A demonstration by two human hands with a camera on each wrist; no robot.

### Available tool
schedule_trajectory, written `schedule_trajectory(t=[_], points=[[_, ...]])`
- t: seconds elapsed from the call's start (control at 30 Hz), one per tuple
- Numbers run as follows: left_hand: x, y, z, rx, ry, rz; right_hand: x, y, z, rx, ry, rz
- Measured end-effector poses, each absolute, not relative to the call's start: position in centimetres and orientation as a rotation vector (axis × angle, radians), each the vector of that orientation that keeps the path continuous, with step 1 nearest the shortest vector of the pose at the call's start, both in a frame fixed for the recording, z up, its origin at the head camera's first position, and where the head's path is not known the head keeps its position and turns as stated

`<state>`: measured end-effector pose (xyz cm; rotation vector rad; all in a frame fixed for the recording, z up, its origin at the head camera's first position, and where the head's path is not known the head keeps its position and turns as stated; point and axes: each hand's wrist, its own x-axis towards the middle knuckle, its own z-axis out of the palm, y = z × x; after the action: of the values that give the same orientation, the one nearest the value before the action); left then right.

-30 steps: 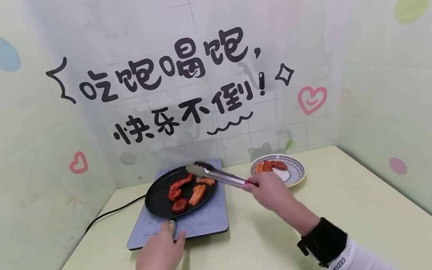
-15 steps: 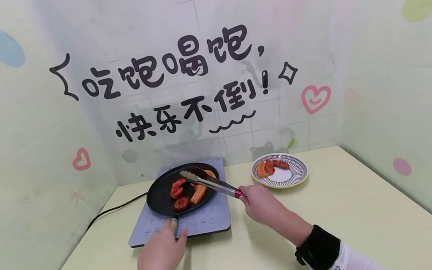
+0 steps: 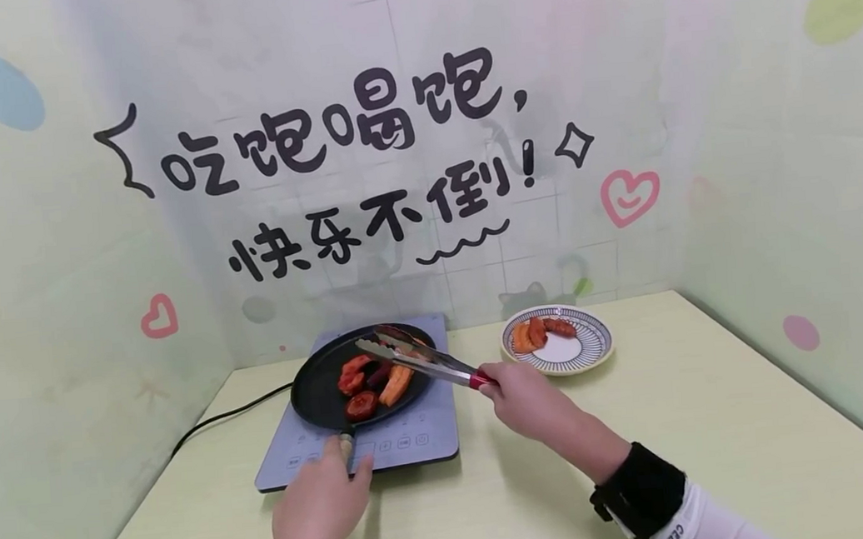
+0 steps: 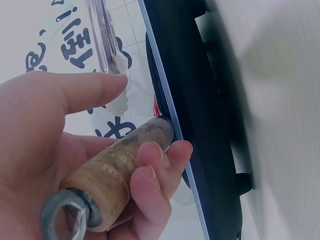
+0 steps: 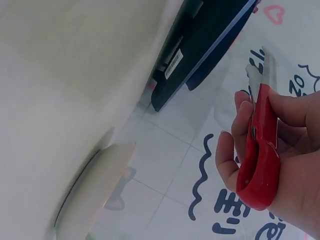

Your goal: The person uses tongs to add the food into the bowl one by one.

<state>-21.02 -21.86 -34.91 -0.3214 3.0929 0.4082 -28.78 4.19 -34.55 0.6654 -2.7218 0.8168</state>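
On my feed, the left hand [image 3: 318, 496] is clamped round the pan's wooden handle [image 4: 111, 172], fingers curled, thumb off it. The right hand [image 3: 528, 400] is clamped on the red-handled tongs [image 3: 439, 372], which reach across the pan [image 3: 319, 398] from 3 o'clock, tips apart; I can't tell whether they touch anything. The pan sits on the induction hob [image 3: 441, 423], handle at 6 o'clock. In it lie a curled red piece [image 3: 353, 378] near the middle, a darker piece [image 3: 377, 377] just beside it, a round red piece [image 3: 362, 405] at 6 and an orange piece [image 3: 396, 385] at 4; what lies under the tongs, towards 1, I can't make out.

I judge the step to be shifting or turning food. I'd bring the tips in low, pick one piece, straddle its middle and squeeze only enough to lift without tearing. The pieces sit close, so I'd raise it clear before rolling the wrist. I'd brace the handle against each push, lest the pan swivel, and steer the tongs clear of the rim at 3.
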Motion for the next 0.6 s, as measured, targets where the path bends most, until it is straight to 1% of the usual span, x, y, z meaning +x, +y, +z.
schedule_trajectory(t=[0.13, 0.27, 0.6], points=[[-21.0, -21.9, -35.0, -0.319, 3.087, 0.412, -28.6, 5.0, -33.3, 0.584, -2.723, 0.872], [-21.1, -21.9, -35.0, -0.322, 3.087, 0.414, -28.3, 6.5, -31.1, 0.516, -2.68, 0.863], [-21.2, -21.9, -35.1, -0.333, 3.082, 0.411, -27.9, 13.3, -26.4, 0.368, -2.784, 0.907]])
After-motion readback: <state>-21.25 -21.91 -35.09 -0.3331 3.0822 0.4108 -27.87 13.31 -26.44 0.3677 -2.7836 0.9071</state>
